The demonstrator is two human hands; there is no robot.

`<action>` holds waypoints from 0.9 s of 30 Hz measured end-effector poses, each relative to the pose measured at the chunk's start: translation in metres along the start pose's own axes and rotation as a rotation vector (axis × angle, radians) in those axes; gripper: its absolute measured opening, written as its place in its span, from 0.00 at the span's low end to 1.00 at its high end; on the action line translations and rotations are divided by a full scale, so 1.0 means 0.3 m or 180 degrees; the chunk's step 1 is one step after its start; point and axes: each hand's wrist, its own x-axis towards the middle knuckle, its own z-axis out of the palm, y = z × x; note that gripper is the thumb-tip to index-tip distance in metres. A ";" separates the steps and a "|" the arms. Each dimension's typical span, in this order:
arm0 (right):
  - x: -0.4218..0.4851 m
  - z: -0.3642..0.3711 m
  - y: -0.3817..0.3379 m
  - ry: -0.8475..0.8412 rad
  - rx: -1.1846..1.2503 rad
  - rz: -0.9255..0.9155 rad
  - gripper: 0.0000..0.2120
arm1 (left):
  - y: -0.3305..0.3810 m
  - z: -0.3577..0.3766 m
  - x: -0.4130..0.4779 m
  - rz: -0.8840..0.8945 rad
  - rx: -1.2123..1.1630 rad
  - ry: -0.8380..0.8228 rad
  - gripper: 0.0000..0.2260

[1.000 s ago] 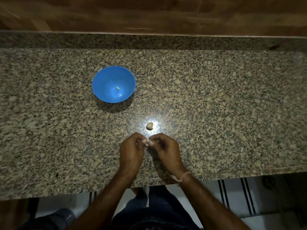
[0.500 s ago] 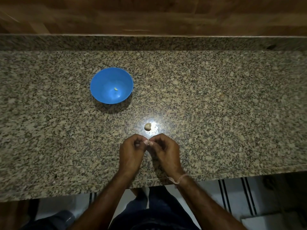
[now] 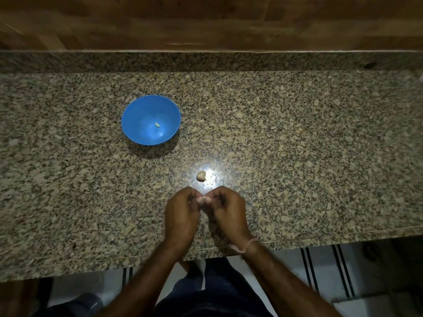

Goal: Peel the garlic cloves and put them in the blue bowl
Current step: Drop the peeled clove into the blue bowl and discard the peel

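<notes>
My left hand (image 3: 182, 213) and my right hand (image 3: 225, 210) meet fingertip to fingertip near the counter's front edge, both pinched on a small garlic clove (image 3: 202, 199) that is mostly hidden by the fingers. Just beyond the hands, another garlic clove (image 3: 201, 175) with its skin on lies on the counter in a bright light spot. The blue bowl (image 3: 139, 115) stands further back on the left, with one small pale peeled clove (image 3: 157, 124) inside it.
The speckled granite counter (image 3: 297, 156) ends at a low granite upstand and a wooden wall (image 3: 206, 21) behind. Its front edge (image 3: 320, 239) runs just below my wrists, with tiled floor beneath.
The hands stay together on the clove, with only small finger movement. The view has shifted slightly.
</notes>
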 end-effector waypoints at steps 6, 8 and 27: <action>0.007 0.006 -0.008 0.0025 -0.0246 0.0021 0.06 | 0.002 -0.009 0.025 0.0925 0.1469 -0.0067 0.09; -0.001 0.008 -0.021 0.0078 -0.0441 -0.0215 0.15 | 0.001 0.008 0.019 0.0720 0.1451 -0.0125 0.07; 0.004 -0.002 -0.009 -0.0113 0.0064 -0.0141 0.04 | 0.001 -0.021 0.010 0.0293 -0.0052 0.0051 0.10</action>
